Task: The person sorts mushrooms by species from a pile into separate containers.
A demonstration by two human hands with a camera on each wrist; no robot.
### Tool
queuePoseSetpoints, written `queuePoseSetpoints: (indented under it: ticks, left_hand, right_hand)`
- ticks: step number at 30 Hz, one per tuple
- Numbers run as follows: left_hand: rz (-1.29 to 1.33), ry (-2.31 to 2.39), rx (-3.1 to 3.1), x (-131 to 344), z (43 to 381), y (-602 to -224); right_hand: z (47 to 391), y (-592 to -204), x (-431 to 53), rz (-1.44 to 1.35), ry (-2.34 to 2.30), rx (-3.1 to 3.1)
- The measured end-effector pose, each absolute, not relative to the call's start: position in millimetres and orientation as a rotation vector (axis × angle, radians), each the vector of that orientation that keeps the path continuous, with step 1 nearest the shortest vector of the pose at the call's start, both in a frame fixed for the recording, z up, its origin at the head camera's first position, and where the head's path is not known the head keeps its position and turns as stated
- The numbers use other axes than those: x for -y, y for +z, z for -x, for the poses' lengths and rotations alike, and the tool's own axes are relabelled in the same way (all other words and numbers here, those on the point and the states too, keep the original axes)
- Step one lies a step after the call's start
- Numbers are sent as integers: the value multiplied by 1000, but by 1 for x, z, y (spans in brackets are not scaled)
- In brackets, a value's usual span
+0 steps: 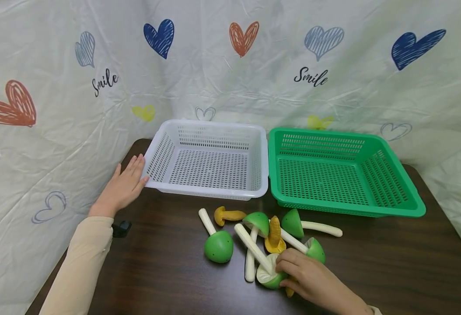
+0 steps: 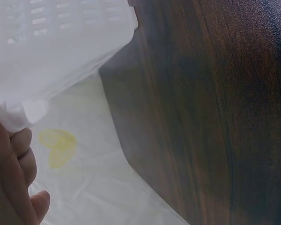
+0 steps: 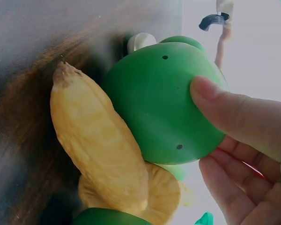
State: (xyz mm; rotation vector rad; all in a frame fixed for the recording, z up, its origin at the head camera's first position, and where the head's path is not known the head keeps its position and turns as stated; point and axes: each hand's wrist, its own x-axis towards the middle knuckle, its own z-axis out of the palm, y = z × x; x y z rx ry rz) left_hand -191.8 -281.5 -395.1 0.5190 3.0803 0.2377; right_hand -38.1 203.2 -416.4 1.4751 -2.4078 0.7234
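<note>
My right hand (image 1: 309,278) pinches the green cap of a toy mushroom (image 1: 271,275) at the front of the pile. Its white stem leans up and left across another stem. In the right wrist view the thumb lies on the speckled cap (image 3: 164,103), with fingers at its edge. A yellow mushroom (image 3: 98,140) is right beside that cap; in the head view the hand mostly hides it. My left hand (image 1: 124,188), fingers straight, rests at the left rim of a white basket (image 1: 211,192). The left wrist view shows that hand's fingers (image 2: 25,161) beside the basket's corner.
A green basket (image 1: 344,209) stands right of the white one, both with bare floors. Before them lie a green-capped mushroom (image 1: 218,247) at left, another (image 1: 292,223) at right, more between, and yellow mushrooms (image 1: 230,215). A curtain printed with hearts hangs behind the dark table (image 1: 167,271).
</note>
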Motion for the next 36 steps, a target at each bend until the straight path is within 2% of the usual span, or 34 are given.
queuePoseSetpoints:
  ticks: [36]
  left_hand:
    - [-508, 244, -3098, 282, 191, -397]
  right_hand:
    - [64, -379, -204, -1489, 752, 2308]
